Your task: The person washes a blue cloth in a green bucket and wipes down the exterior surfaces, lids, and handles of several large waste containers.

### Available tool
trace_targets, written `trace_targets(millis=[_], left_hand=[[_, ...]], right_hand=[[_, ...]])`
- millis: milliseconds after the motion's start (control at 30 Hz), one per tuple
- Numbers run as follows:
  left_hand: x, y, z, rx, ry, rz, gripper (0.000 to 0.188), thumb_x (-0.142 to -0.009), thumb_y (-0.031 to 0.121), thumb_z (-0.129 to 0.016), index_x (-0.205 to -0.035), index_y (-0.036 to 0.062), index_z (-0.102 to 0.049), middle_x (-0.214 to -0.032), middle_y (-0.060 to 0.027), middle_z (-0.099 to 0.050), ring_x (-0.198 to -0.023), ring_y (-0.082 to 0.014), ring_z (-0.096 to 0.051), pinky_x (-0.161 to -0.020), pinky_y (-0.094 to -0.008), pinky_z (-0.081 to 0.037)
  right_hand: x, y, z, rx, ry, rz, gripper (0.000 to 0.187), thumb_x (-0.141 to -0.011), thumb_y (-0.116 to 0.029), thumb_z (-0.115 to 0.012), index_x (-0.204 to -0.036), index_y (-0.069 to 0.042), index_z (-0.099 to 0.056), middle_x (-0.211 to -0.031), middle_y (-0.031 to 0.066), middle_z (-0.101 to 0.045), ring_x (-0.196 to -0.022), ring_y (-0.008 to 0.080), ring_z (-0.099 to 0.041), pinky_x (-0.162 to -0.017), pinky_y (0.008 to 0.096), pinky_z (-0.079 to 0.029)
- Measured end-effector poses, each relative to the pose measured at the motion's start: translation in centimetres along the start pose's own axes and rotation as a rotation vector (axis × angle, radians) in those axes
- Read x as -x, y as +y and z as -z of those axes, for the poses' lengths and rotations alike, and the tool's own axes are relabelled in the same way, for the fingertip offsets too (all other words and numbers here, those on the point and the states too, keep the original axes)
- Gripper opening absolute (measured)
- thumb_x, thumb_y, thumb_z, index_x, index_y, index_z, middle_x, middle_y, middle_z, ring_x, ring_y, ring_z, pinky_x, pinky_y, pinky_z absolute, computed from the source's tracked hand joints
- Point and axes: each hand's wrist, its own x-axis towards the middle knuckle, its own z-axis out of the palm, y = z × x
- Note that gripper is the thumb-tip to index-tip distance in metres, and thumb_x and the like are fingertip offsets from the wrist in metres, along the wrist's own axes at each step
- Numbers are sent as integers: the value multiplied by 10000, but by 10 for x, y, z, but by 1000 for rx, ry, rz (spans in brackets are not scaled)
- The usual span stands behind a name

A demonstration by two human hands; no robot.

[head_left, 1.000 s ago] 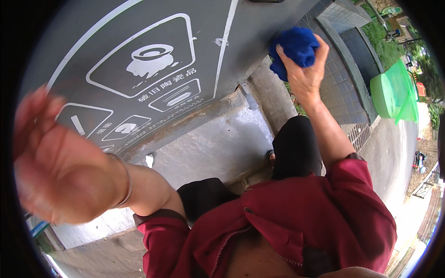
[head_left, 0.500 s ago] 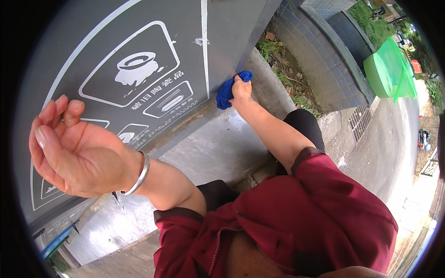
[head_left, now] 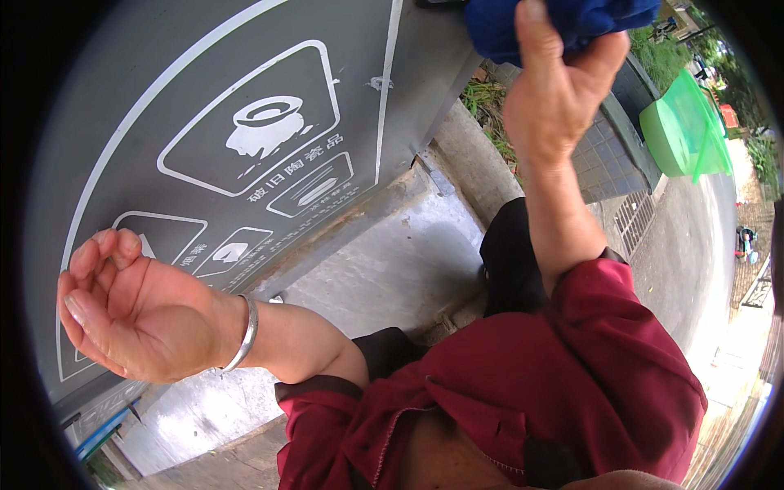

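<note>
A bunched dark blue cloth [head_left: 600,20] is gripped in my right hand [head_left: 551,94], raised at the top of the head view beside the right edge of a grey panel [head_left: 245,73]. I cannot tell whether the cloth touches the panel. The panel carries white outlined pictograms, one of a broken pot [head_left: 269,131]. In front of its lower left part hangs my left hand [head_left: 151,310], palm turned up, fingers loosely curled and apart, with nothing in it. A silver bangle [head_left: 247,331] circles the left wrist.
A grey metal ledge [head_left: 384,253] runs along the panel's foot. To the right are a tiled planter wall [head_left: 608,151] with plants, a light green plastic tub [head_left: 678,126] and a drain grate [head_left: 634,219] in the pavement.
My right hand has risen with the blue cloth from the panel's lower right corner to the top of the view. The left hand has barely shifted.
</note>
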Motion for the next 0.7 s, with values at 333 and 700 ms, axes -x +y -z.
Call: trace_targets(millis=[333,700], left_hand=[[-4,-3,9,15,-18,-1,198,-891,67,-447,-887,-74,-586,-783,-217,-607,-673,-295,-581,-570,-328,-468],[-12,-4,35,-77,-34,-61,243,-900,118,-419,-911,-55,-589,-796,-229,-602,-665,-280,-578,-558,-316,-446]], right_hand=[[180,44,-55,547,-690,12,382,-650,1,-595,-983,-184,-609,-976,107,-481,-804,303,-444,-708,365,-401],[51,22,-57,700,-39,528,452,-658,-82,-731,-1056,-63,-516,-1024,78,-488,-1011,261,-431,-886,346,-345]])
